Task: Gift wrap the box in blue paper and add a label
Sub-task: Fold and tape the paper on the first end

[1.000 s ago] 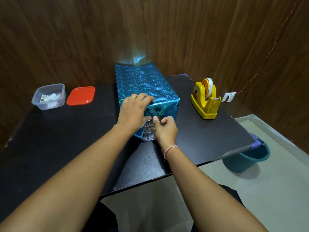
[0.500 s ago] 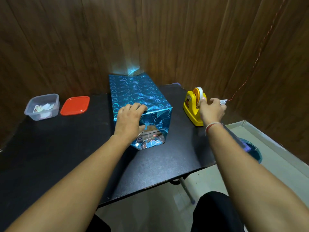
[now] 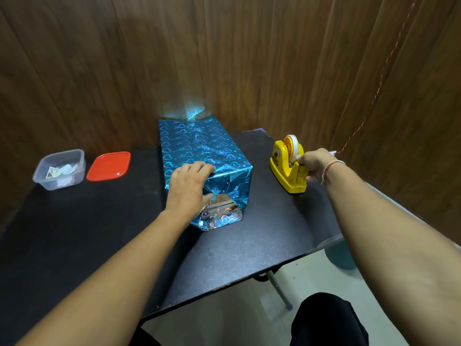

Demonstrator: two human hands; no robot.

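The box (image 3: 197, 146), wrapped in shiny blue heart-print paper, lies lengthwise in the middle of the black table (image 3: 99, 233). At its near end the paper is folded in only partly, and brown cardboard (image 3: 220, 199) shows through the gap. My left hand (image 3: 189, 188) presses on that near end, fingers over the top edge and thumb on the front flap. My right hand (image 3: 314, 163) is at the yellow tape dispenser (image 3: 282, 166) to the right of the box. Its fingers pinch at the tape below the white roll (image 3: 293, 146).
A clear plastic container (image 3: 59, 168) holding small paper labels stands at the far left, its red lid (image 3: 109, 166) beside it. Wooden walls close the back and right. A teal bin (image 3: 341, 255) sits on the floor past the table's right edge.
My right hand left the near end of the box and moved right to the tape dispenser. My left hand stayed on the fold, and the front flap has sprung open a little.
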